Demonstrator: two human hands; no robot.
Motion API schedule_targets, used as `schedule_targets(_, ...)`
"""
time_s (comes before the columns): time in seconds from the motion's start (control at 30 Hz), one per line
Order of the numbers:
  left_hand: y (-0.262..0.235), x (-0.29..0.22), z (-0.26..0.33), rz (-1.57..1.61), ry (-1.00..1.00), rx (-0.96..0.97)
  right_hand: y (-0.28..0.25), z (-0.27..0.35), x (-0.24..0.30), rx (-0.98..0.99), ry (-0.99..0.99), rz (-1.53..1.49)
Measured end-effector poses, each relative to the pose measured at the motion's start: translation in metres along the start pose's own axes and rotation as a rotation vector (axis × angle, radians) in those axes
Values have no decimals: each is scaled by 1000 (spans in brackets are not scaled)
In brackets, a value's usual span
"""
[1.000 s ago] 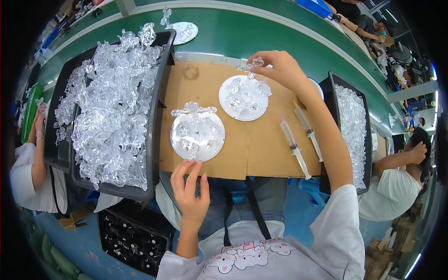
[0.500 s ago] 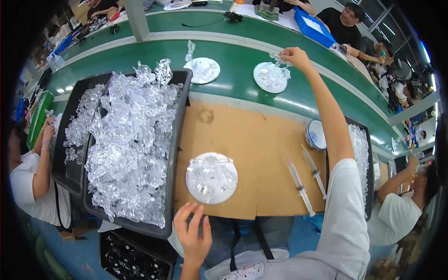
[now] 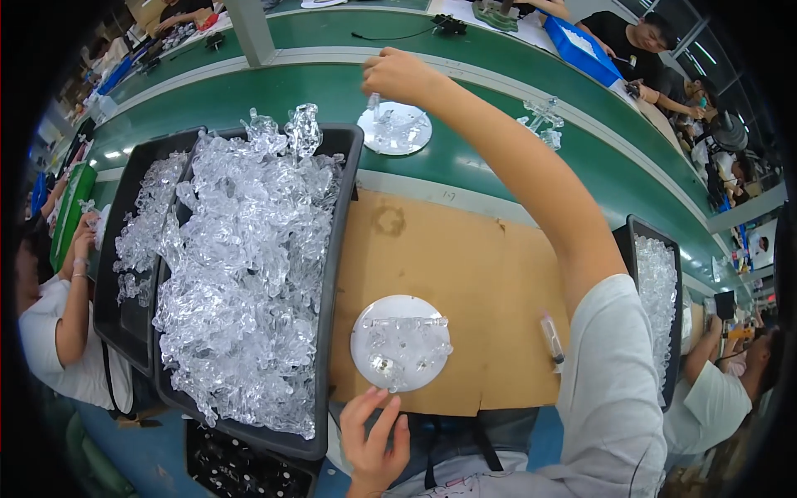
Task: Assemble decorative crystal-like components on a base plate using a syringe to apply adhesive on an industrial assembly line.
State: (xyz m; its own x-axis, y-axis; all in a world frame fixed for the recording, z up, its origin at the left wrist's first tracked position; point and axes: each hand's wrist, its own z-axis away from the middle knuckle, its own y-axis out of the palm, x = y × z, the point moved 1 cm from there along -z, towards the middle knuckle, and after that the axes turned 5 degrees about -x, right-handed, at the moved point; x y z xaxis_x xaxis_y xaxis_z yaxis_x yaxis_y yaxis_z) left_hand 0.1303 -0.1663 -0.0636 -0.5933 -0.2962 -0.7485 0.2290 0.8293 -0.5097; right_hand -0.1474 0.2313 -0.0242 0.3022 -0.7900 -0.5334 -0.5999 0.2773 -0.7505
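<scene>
My right hand [image 3: 400, 75] reaches to the far side of the green bench, fingers pinched on a clear plastic piece [image 3: 374, 103]. That piece is beside a white round disc [image 3: 403, 141] with clear plastic parts on it. Nearer me, another white round disc [image 3: 400, 305] lies on the cardboard, with clear moulded parts [image 3: 407, 336] on it. At its lower edge is my left hand [image 3: 375, 440], fingers apart and holding nothing; whether the fingertips touch the disc I cannot tell. Beyond my right forearm, a branched clear plastic part [image 3: 544, 120] rests on the bench.
A large black tray [image 3: 336, 274] heaped with clear plastic parts stands on the left, beside a smaller black tray [image 3: 124, 311]. Another black tray [image 3: 635, 228] is at the right. A syringe [image 3: 551, 339] lies on the cardboard [image 3: 440, 249] by my right sleeve. Other people work around the benches.
My right hand has moved left, from the right-hand far disc to the left-hand one. My arm now covers the right-hand disc's place and the bowl. The view has shifted slightly.
</scene>
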Motion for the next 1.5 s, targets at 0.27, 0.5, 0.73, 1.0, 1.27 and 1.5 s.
schedule_targets(0.27,-66,-20,11,3,2,-77,-97,29,-14,336,-66,-59)
schedule_targets(0.5,-111,19,-101,-285,225,-80,-174,82,50,762,283,-397)
schedule_targets(0.73,-72,105,-218,-785,509,218,-186,91,82,597,305,-472)
schedule_targets(1.0,-64,111,-207,-998,835,209,-258,125,91,245,457,-512)
schedule_targets(1.27,-116,70,-199,-659,683,121,-293,141,110,60,526,-705)
schedule_targets(1.5,-22,-70,-48,218,-9,-145,-309,148,204,-14,890,-1576)
